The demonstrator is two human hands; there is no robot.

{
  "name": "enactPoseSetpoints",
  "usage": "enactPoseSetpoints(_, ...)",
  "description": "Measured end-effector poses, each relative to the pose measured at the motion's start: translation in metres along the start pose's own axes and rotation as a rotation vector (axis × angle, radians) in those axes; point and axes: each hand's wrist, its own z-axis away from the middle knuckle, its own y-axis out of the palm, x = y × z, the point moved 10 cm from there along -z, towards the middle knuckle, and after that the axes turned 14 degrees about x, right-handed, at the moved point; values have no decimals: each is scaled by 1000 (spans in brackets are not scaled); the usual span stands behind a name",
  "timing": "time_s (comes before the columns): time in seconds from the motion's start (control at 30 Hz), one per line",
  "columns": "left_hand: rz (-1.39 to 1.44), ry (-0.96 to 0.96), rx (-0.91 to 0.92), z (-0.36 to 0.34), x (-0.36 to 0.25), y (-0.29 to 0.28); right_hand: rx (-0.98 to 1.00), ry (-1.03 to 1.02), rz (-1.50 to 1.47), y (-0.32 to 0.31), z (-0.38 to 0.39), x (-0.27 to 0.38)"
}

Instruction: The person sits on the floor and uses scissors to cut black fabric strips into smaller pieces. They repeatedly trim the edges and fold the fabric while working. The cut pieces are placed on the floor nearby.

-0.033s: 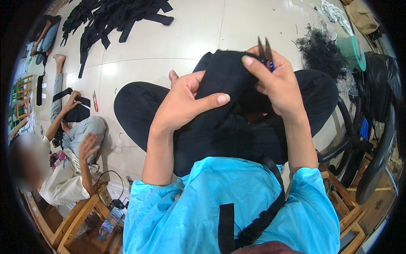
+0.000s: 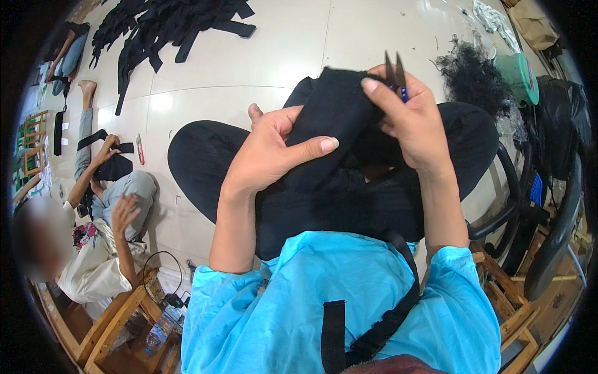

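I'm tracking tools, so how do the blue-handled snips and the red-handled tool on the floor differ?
The blue-handled snips are in the right hand; the red-handled tool lies on the floor. The snips' two blades stand apart; the red-handled tool tapers to what looks like one point. Both point toward the picture's top.

Around me on the pale tiled floor point(image 2: 283, 53)

To my right I see a green tub point(image 2: 514, 78), a black plastic bag point(image 2: 554, 128) just beside it and a brown paper bag point(image 2: 534, 26) beyond; to my left, a co-worker point(image 2: 93, 271) in a pale shirt sits near red-handled snips point(image 2: 141, 153), with a clear bottle point(image 2: 154, 338) beside a wooden frame point(image 2: 103, 327).
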Motion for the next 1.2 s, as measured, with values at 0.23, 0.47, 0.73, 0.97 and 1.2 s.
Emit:
enactPoseSetpoints(0.23, 1, -28, -5, -6, 17, -11, -19, 5, -52, -16, -5, 2)
enactPoseSetpoints(0.47, -28, -116, 64, -6, 25, -11, -2, 37, -62, -15, -1, -3)
enactPoseSetpoints(0.73, 74, -30, -200, -16, 7, -8, 64, -142, 289, 27, 11, 12)
enactPoseSetpoints(0.97, -25, 95, -435, -8, -4, -11, 99, -47, 272, 29, 13, 6)
enactPoseSetpoints(1.2, -307, 164, -521, 1, -21, -11, 160, 21, 332, 27, 11, 8)
